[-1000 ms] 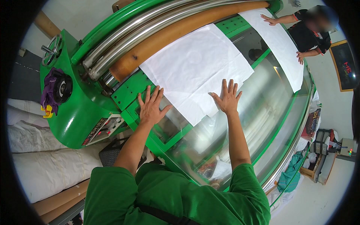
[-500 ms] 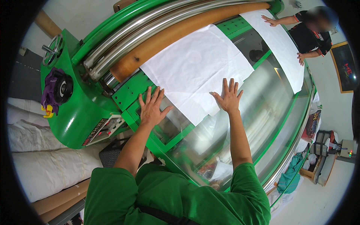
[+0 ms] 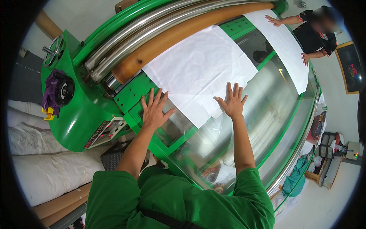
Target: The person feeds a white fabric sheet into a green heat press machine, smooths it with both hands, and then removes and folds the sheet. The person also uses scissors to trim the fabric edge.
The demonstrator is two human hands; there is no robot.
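Observation:
A white fabric sheet lies across the green-framed glass table, its far edge along a brown roller. My left hand rests at the sheet's left edge with fingers spread, fingertips at the cloth. Over the sheet's near right part, my right hand is laid with the fingers apart. Neither hand grips anything. Faint creases run through the cloth near my right hand. A second white sheet lies farther right on the same table.
At the far right, a co-worker has both hands on the second sheet. Steel rollers run behind the brown one. On the left stand the machine's green housing, a handwheel and a purple cloth. Wrapped rolls lie below.
My right hand has slid slightly toward me over the sheet. My left hand and the co-worker's hands look nearly unchanged.

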